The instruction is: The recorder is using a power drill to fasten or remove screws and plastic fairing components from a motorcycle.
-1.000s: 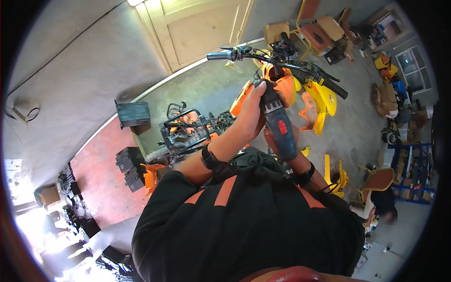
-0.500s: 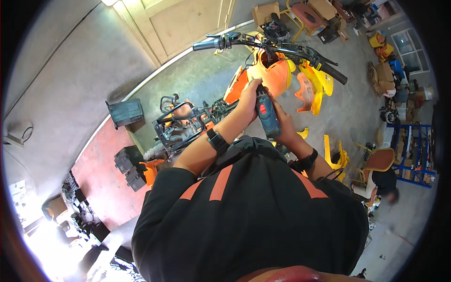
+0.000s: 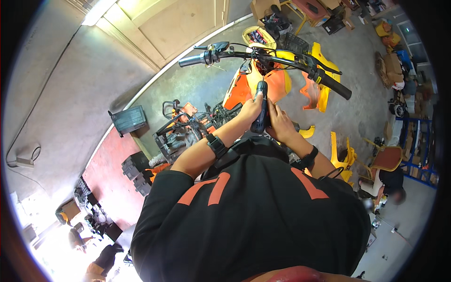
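Note:
A dark blue-grey cordless drill (image 3: 260, 113) points away from me, its black chuck end toward the orange body panel (image 3: 279, 89) of a small quad bike. My left hand (image 3: 251, 111) is closed around the drill's left side, near the front. My right hand (image 3: 281, 125) is closed against its right side, farther back, with the fingertips partly hidden behind the tool. Just beyond the drill runs the bike's black handlebar (image 3: 291, 62), with grips and levers at both ends. Whether the drill's tip touches anything cannot be made out.
Left of my arms stands a black vehicle frame (image 3: 176, 129) with exposed parts. A dark green bin (image 3: 128, 120) is by the wall. Yellow plastic panels (image 3: 343, 157) lie on the floor to the right, near a brown-seated chair (image 3: 387, 157). A person (image 3: 392, 183) is beside it.
The drill has turned from showing its side to showing its narrow top, its chuck end standing farther forward. My left hand has moved down along it. The view has shifted slightly.

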`<action>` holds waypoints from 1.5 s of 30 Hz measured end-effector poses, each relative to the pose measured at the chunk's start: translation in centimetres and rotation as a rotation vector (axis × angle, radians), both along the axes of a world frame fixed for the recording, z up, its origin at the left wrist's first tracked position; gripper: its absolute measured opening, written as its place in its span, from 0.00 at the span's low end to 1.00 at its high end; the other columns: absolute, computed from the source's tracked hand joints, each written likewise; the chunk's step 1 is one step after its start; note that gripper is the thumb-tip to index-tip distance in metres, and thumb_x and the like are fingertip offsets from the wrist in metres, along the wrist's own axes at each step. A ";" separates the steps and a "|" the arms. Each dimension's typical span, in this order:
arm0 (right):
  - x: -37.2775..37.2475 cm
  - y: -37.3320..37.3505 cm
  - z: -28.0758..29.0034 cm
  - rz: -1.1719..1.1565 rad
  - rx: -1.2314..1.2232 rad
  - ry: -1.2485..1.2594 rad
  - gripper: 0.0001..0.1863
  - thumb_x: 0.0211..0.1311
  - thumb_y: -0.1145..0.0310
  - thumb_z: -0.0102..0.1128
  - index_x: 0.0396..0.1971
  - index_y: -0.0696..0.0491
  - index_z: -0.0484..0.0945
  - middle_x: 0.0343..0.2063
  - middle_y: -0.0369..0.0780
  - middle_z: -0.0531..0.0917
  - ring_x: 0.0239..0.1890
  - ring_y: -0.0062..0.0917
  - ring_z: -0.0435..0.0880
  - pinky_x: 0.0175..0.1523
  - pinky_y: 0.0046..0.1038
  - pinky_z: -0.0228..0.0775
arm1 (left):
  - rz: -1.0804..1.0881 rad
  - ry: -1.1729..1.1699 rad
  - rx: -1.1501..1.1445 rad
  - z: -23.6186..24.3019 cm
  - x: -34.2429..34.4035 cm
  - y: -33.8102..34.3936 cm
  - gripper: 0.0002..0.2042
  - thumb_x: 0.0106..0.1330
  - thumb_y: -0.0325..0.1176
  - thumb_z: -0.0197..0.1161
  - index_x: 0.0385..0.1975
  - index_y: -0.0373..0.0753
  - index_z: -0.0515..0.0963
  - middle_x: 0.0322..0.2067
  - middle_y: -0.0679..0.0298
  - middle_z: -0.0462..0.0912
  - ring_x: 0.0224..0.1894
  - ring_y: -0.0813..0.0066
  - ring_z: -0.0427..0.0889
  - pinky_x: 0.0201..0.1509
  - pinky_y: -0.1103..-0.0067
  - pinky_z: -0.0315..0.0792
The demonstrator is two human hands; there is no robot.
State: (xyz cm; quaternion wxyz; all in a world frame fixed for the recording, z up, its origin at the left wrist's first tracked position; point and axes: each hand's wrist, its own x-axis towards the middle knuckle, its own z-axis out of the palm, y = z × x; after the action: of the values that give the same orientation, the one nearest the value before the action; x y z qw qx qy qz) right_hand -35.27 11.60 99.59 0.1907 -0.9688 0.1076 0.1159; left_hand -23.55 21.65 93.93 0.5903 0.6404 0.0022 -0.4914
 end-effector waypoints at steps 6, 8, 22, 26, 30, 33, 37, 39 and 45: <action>1.3 -1.4 -0.8 0.043 0.113 -0.043 0.57 0.42 0.72 0.71 0.68 0.61 0.39 0.59 0.61 0.63 0.56 0.55 0.69 0.60 0.43 0.64 | 0.113 0.075 0.061 -1.5 0.5 -1.1 0.30 0.68 0.57 0.50 0.31 0.29 0.78 0.24 0.59 0.79 0.24 0.73 0.78 0.30 0.76 0.72; 2.0 -1.4 -0.4 -0.035 0.158 0.037 0.58 0.42 0.71 0.71 0.68 0.62 0.38 0.59 0.62 0.63 0.56 0.56 0.69 0.60 0.43 0.65 | 0.065 -0.052 0.074 0.3 0.9 -0.9 0.33 0.66 0.61 0.50 0.31 0.27 0.79 0.23 0.56 0.79 0.25 0.70 0.79 0.31 0.75 0.73; 6.6 -1.7 -2.7 -0.262 0.172 0.061 0.57 0.38 0.68 0.73 0.66 0.63 0.44 0.43 0.57 0.79 0.47 0.51 0.79 0.50 0.39 0.72 | -0.226 -0.034 -0.064 -3.8 7.1 -2.2 0.26 0.67 0.51 0.54 0.49 0.31 0.75 0.36 0.57 0.82 0.34 0.73 0.83 0.39 0.77 0.75; 7.3 -1.2 -3.1 -0.355 0.210 0.058 0.56 0.40 0.67 0.72 0.67 0.61 0.44 0.43 0.55 0.80 0.48 0.49 0.79 0.50 0.40 0.72 | -0.226 -0.105 -0.049 -3.0 7.9 -1.6 0.27 0.63 0.50 0.59 0.52 0.32 0.75 0.41 0.57 0.82 0.40 0.72 0.82 0.45 0.76 0.74; 8.2 -0.4 -2.8 -0.427 0.207 0.018 0.54 0.42 0.67 0.72 0.66 0.62 0.45 0.43 0.52 0.81 0.47 0.47 0.80 0.50 0.39 0.73 | -0.285 -0.185 0.013 -3.7 8.8 -1.5 0.28 0.62 0.52 0.58 0.52 0.34 0.75 0.42 0.56 0.82 0.41 0.70 0.82 0.46 0.76 0.73; 8.6 -0.8 -3.4 -0.496 0.262 -0.007 0.54 0.42 0.66 0.73 0.66 0.62 0.46 0.42 0.53 0.81 0.47 0.46 0.81 0.50 0.39 0.73 | -0.307 -0.237 0.058 -2.4 9.2 -1.5 0.28 0.61 0.54 0.58 0.51 0.37 0.77 0.43 0.57 0.83 0.43 0.68 0.82 0.49 0.76 0.72; 8.9 -1.1 -3.5 -0.500 0.260 -0.020 0.53 0.42 0.66 0.73 0.65 0.62 0.47 0.42 0.52 0.81 0.47 0.46 0.81 0.50 0.38 0.73 | -0.298 -0.285 0.086 -0.9 9.6 -1.8 0.26 0.60 0.55 0.58 0.48 0.40 0.80 0.41 0.56 0.84 0.43 0.67 0.82 0.50 0.75 0.71; 8.9 -1.1 -3.8 -0.494 0.249 -0.045 0.52 0.42 0.66 0.73 0.65 0.61 0.48 0.41 0.51 0.82 0.46 0.45 0.81 0.49 0.37 0.74 | -0.321 -0.297 0.106 -0.1 9.8 -1.7 0.27 0.60 0.56 0.58 0.48 0.39 0.80 0.40 0.56 0.84 0.42 0.67 0.82 0.50 0.76 0.71; 9.6 -1.4 -4.0 -0.445 0.349 -0.136 0.48 0.42 0.66 0.73 0.62 0.59 0.52 0.41 0.49 0.83 0.45 0.42 0.82 0.48 0.36 0.75 | -0.253 -0.319 0.027 -1.5 10.5 -2.3 0.23 0.59 0.53 0.60 0.45 0.41 0.82 0.40 0.56 0.84 0.42 0.67 0.82 0.49 0.74 0.71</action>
State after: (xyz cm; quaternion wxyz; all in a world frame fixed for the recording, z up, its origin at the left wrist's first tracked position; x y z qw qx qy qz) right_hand -25.72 10.15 95.63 0.3820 -0.8794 0.2831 0.0227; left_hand -13.07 19.32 92.45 0.5081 0.7132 -0.1649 -0.4539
